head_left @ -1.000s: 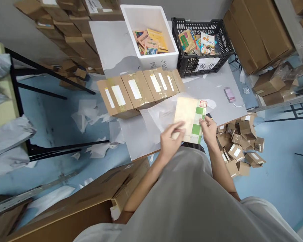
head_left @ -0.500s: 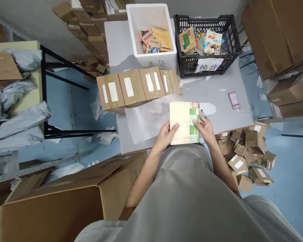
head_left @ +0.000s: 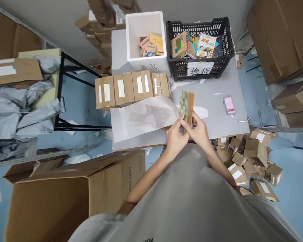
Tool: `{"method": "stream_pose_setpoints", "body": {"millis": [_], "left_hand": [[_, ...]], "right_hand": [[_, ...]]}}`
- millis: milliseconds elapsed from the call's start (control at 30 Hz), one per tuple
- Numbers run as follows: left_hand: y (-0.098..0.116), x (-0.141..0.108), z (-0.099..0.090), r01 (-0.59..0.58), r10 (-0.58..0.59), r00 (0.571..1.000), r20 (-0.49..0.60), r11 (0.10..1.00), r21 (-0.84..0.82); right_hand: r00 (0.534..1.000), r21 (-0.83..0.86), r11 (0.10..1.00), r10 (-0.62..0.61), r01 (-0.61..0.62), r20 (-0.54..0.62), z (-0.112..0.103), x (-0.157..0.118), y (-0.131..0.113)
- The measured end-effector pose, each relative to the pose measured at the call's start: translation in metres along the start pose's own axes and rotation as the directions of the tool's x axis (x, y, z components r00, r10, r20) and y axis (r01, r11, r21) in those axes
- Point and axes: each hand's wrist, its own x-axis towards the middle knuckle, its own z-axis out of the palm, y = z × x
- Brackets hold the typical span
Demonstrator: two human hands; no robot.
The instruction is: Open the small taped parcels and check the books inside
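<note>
A book (head_left: 187,104) is held above the table's front edge, turned so that its green spine or side and a narrow brown face show. My left hand (head_left: 176,134) grips its lower left side, thumb on the green part. My right hand (head_left: 197,131) holds the lower right side, fingers bent around it. Both hands meet at the book's lower end. Left of them a translucent white plastic sheet or bag (head_left: 143,117) lies on the table, in front of a row of taped cardboard boxes (head_left: 123,88) with white labels.
A white foam box (head_left: 147,64) with booklets and a black crate (head_left: 176,67) with books stand at the back of the table (head_left: 224,124). A phone (head_left: 228,105) on a cable lies right. A large open carton (head_left: 106,183) stands front left; small boxes (head_left: 255,151) are heaped on the floor right.
The book has turned from its flat pale cover to a nearly edge-on view. Both hands have come closer together around its lower end. The camera view has shifted a little.
</note>
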Motion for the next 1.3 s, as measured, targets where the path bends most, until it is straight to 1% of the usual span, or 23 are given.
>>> {"method": "stream_pose_setpoints", "body": {"millis": [67,133,200,267,300,333,400,433,500,567,600,667,700,733,767,800,933,1000,1067,1133,1200,1267,1300], "left_hand": [[0.003,0.000,0.009,-0.053,0.055,0.998,0.038,0.998,-0.035],[-0.003,0.007,0.009,-0.037,0.048,0.996,0.080,0.990,-0.136],[-0.014,0.019,0.002,0.019,-0.013,0.999,0.031,0.976,-0.216],[-0.026,0.032,-0.008,0.107,-0.120,0.992,-0.029,0.953,-0.285],[-0.031,0.037,-0.014,0.175,-0.185,0.983,0.001,0.928,-0.328],[-0.035,0.041,-0.018,0.258,-0.246,0.966,0.079,0.891,-0.374],[-0.037,0.046,-0.025,0.412,-0.321,0.908,0.271,0.801,-0.435],[-0.037,0.046,-0.026,0.459,-0.335,0.883,0.330,0.765,-0.451],[-0.035,0.045,-0.026,0.486,-0.351,0.870,0.346,0.729,-0.482],[-0.032,0.042,-0.023,0.473,-0.371,0.881,0.294,0.723,-0.504],[-0.031,0.041,-0.021,0.460,-0.380,0.888,0.261,0.728,-0.508],[-0.030,0.040,-0.018,0.424,-0.389,0.904,0.180,0.751,-0.506],[-0.030,0.040,-0.016,0.402,-0.389,0.911,0.136,0.767,-0.500],[-0.030,0.040,-0.014,0.378,-0.386,0.918,0.091,0.783,-0.493],[-0.030,0.041,-0.012,0.354,-0.379,0.924,0.048,0.800,-0.484],[-0.030,0.041,-0.010,0.328,-0.366,0.930,0.010,0.819,-0.471],[-0.024,0.032,0.007,0.188,-0.245,0.963,-0.114,0.910,-0.370],[-0.016,0.023,0.016,0.109,-0.157,0.974,-0.164,0.957,-0.270],[-0.006,0.013,0.021,0.026,-0.048,0.979,-0.196,0.993,-0.112],[0.004,0.007,0.020,-0.065,0.069,0.986,-0.149,0.997,0.031],[0.011,0.008,0.011,-0.148,0.152,0.988,-0.040,0.986,0.076],[0.011,0.016,-0.003,-0.182,0.182,0.983,0.000,0.979,0.091],[0.008,0.022,-0.010,-0.170,0.174,0.984,-0.030,0.980,0.102]], "right_hand": [[1.000,0.105,0.994,0.008,-0.005,-0.024,-0.016,0.009,0.003],[0.999,0.219,0.975,0.040,-0.036,-0.013,-0.034,0.015,0.008],[0.996,0.295,0.951,0.084,-0.089,0.030,-0.052,0.017,0.012],[0.988,0.327,0.933,0.131,-0.150,0.081,-0.065,0.015,0.015],[0.983,0.329,0.928,0.148,-0.174,0.105,-0.070,0.014,0.016],[0.979,0.326,0.925,0.159,-0.193,0.128,-0.074,0.013,0.017],[0.971,0.322,0.922,0.168,-0.216,0.170,-0.077,0.011,0.018],[0.968,0.320,0.921,0.168,-0.222,0.188,-0.078,0.012,0.020],[0.964,0.310,0.924,0.165,-0.225,0.209,-0.077,0.015,0.024],[0.970,0.285,0.936,0.154,-0.204,0.188,-0.076,0.020,0.029],[0.979,0.265,0.948,0.142,-0.176,0.145,-0.075,0.022,0.032],[0.996,0.193,0.977,0.092,-0.087,-0.018,-0.073,0.025,0.036],[0.993,0.144,0.989,0.058,-0.042,-0.105,-0.071,0.025,0.036],[0.985,0.098,0.995,0.028,-0.011,-0.170,-0.069,0.025,0.035],[0.981,0.065,0.998,0.009,0.003,-0.195,-0.066,0.023,0.033],[0.984,0.048,0.999,0.007,0.002,-0.176,-0.062,0.021,0.029],[0.999,0.030,0.999,0.038,-0.039,0.016,-0.038,0.010,0.010],[1.000,0.010,1.000,0.017,-0.017,0.009,-0.026,0.007,0.004],[0.999,0.001,1.000,-0.001,0.001,-0.045,-0.017,0.008,0.004],[0.993,0.023,1.000,0.007,-0.004,-0.114,-0.015,0.012,0.008],[0.987,0.085,0.996,0.032,-0.019,-0.160,-0.020,0.018,0.015],[0.989,0.164,0.986,0.058,-0.035,-0.138,-0.029,0.024,0.021],[0.993,0.195,0.980,0.066,-0.046,-0.102,-0.034,0.026,0.023]]}}
